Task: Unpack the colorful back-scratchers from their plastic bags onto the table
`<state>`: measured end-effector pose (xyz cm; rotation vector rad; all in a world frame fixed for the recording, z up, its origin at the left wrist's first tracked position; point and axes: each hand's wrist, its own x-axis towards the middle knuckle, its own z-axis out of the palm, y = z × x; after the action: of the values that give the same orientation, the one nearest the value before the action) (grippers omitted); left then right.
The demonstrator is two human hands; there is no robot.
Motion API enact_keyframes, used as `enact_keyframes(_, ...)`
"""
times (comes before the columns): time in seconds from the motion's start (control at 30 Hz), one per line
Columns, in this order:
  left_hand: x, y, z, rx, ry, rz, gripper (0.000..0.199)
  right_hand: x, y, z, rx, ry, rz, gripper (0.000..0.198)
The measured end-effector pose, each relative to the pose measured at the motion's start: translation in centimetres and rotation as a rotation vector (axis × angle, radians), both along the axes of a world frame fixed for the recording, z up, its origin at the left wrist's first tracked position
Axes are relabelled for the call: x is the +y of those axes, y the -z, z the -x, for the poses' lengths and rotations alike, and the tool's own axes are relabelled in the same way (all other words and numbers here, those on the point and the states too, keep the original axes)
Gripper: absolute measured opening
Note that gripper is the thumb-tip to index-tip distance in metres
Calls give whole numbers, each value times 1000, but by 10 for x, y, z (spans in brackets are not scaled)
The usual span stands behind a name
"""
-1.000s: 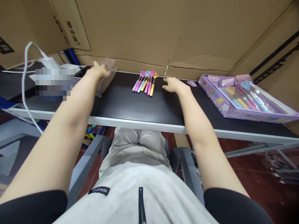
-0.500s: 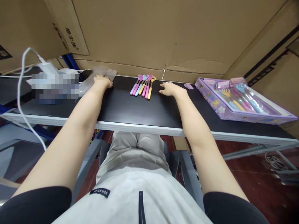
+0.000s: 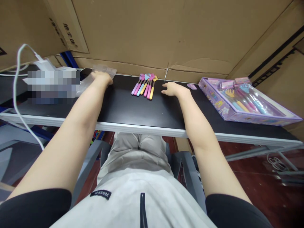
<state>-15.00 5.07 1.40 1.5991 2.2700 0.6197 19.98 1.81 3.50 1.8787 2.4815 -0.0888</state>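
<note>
On the black table a row of small claw-headed back scratchers (image 3: 147, 86) lies side by side, with pink, purple, blue and yellow handles and metal stems. To their left, my left hand (image 3: 102, 78) rests palm down over a clear plastic bag (image 3: 85, 85); its thumb is apart from the fingers, whose tips are partly hidden. My right hand (image 3: 173, 89) lies low over the table just right of the row, index finger and thumb apart, nothing between them. A small pink-purple piece (image 3: 192, 86) sits beyond that wrist.
An open purple display box (image 3: 249, 119) at the right holds more wrapped back scratchers and small pink packs. Cardboard panels (image 3: 142, 34) close off the back. At the left are a blurred-out item (image 3: 53, 88) and a white cable (image 3: 16, 95). A metal rail (image 3: 142, 129) edges the front.
The view has shifted slightly. My left hand has edged a little farther over the plastic bag. My right hand and the row of back scratchers look unmoved.
</note>
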Motion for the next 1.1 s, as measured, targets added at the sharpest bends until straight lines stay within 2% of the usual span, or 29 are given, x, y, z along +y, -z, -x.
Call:
enact_keyframes(0.03,-8,-5,-7,198,-70,187,120,-2,-1,1,-4,3,7,62)
enact_keyframes(0.07,-15,-10,-13,322,-75,271,104,-3,-2,1,-8,4,12,62)
enact_keyframes(0.13,-27,-17,-22,436,-77,340,90,-5,-3,2,-13,7,18,62)
enact_keyframes(0.3,-35,-23,-31,497,-42,294,88,-4,-2,2,2,10,17,64)
enact_keyframes(0.4,-30,-22,-35,520,42,209,81,-3,-2,2,-6,7,21,63)
enact_keyframes(0.53,-12,-17,-41,487,204,115,81,-2,-1,1,-25,1,26,62)
enact_keyframes(0.67,-1,-15,-52,349,464,251,93,0,0,-1,-27,-14,17,60)
enact_keyframes(0.8,-15,-19,-66,326,587,264,88,0,0,0,-30,-25,17,59)
enact_keyframes(0.9,-30,-20,-74,350,654,253,98,-2,-1,3,-35,-28,21,59)
enact_keyframes(1.0,-41,-13,-79,374,698,214,104,-6,-2,5,-42,-23,22,59)
enact_keyframes(1.1,-47,-1,-83,387,686,105,93,-8,-2,7,-58,-18,22,59)
